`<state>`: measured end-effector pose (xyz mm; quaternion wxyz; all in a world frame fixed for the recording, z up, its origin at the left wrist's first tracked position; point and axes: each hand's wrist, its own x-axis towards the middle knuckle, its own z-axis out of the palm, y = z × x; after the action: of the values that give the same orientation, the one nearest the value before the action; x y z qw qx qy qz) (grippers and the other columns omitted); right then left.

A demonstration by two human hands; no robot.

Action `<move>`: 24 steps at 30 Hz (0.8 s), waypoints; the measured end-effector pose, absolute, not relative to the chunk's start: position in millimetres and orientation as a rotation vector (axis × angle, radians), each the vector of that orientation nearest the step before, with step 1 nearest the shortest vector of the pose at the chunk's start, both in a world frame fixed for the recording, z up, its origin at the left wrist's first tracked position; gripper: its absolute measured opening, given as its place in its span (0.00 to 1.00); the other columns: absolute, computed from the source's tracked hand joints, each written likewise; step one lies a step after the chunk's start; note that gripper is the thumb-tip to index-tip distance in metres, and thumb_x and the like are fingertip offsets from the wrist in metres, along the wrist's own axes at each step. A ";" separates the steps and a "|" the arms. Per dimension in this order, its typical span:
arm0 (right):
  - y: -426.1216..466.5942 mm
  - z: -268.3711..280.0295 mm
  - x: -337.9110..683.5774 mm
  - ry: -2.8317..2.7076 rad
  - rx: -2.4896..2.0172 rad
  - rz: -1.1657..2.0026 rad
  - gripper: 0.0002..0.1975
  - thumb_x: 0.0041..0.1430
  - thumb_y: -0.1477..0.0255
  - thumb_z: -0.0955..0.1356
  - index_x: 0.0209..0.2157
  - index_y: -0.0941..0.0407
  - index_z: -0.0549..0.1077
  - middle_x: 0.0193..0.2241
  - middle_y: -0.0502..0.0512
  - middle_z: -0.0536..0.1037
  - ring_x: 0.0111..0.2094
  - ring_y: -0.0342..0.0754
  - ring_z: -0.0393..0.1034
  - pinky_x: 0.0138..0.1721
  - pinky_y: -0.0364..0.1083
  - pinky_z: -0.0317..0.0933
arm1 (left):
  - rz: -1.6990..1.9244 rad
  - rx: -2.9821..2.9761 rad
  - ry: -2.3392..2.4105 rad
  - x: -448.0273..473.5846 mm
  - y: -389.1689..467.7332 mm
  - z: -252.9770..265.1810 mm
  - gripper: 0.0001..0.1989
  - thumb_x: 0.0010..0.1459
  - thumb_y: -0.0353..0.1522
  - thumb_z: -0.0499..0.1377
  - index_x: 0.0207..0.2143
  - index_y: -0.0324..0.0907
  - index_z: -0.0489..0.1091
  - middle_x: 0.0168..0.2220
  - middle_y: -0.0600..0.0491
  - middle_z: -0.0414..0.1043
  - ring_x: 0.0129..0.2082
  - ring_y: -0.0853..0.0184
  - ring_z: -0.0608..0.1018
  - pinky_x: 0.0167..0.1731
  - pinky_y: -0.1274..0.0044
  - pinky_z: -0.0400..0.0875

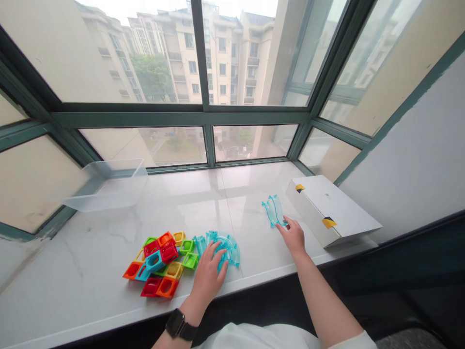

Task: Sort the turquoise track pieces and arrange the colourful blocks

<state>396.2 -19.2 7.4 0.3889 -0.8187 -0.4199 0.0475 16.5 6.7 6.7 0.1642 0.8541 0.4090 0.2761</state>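
My left hand (211,266), with a dark watch on the wrist, rests over a pile of translucent blue track pieces (232,247). Its fingers are spread and touch the pieces; some of the pile is hidden beneath them. Further right, my right hand (292,236) pinches the near end of a curved translucent blue track piece (274,210) between thumb and fingers. That piece is wavy and lies at or just above the white sill. Left of my left hand sits a heap of coloured plastic blocks (160,261) with holes, in red, orange, yellow, green and blue.
A clear plastic bin (109,198) stands at the back left of the white sill (90,257). On the right is a white box (330,203) with yellow-and-black tabs. Green-framed windows (181,118) enclose the back and sides. The sill's front edge runs close to my body.
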 end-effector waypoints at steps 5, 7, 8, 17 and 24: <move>14.0 -0.2 403.1 -1.172 -2.291 0.145 0.26 0.62 0.59 0.71 0.57 0.57 0.77 0.47 0.63 0.80 0.44 0.55 0.74 0.47 0.49 0.65 | 0.776 2.445 1.180 16.4 6.3 8.0 0.15 0.69 0.34 0.56 0.55 0.47 0.75 0.67 0.45 0.67 0.71 0.45 0.64 0.64 0.48 0.69; 23.5 -2.8 404.4 -1.192 -2.328 0.143 0.25 0.62 0.60 0.71 0.57 0.58 0.77 0.48 0.64 0.80 0.46 0.56 0.74 0.48 0.49 0.64 | 0.774 2.448 1.183 16.4 6.3 8.4 0.15 0.69 0.34 0.57 0.55 0.47 0.75 0.67 0.45 0.67 0.71 0.45 0.64 0.64 0.48 0.69; 27.1 -4.1 404.7 -1.200 -2.336 0.138 0.25 0.62 0.61 0.71 0.57 0.58 0.77 0.48 0.65 0.80 0.48 0.57 0.73 0.49 0.50 0.63 | 0.773 2.449 1.184 16.5 6.4 8.6 0.15 0.69 0.33 0.57 0.56 0.47 0.75 0.67 0.45 0.67 0.71 0.45 0.65 0.64 0.48 0.69; 35.3 -12.5 403.7 -1.263 -2.433 0.118 0.24 0.65 0.60 0.70 0.58 0.58 0.77 0.49 0.67 0.80 0.50 0.61 0.72 0.50 0.51 0.61 | 0.765 2.442 1.195 17.7 6.8 10.3 0.15 0.68 0.32 0.57 0.55 0.46 0.75 0.67 0.44 0.68 0.70 0.45 0.66 0.63 0.48 0.70; 39.0 -13.1 402.8 -1.269 -2.439 0.115 0.24 0.65 0.59 0.71 0.57 0.56 0.77 0.50 0.66 0.80 0.52 0.60 0.72 0.50 0.51 0.61 | 0.779 2.465 1.192 16.6 7.2 7.5 0.16 0.67 0.31 0.57 0.55 0.47 0.74 0.67 0.46 0.68 0.70 0.46 0.66 0.63 0.49 0.70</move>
<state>402.8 39.0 -13.1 0.1937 -0.8695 -0.4526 0.0409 16.6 7.2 7.5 0.1468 0.8565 0.4143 0.2707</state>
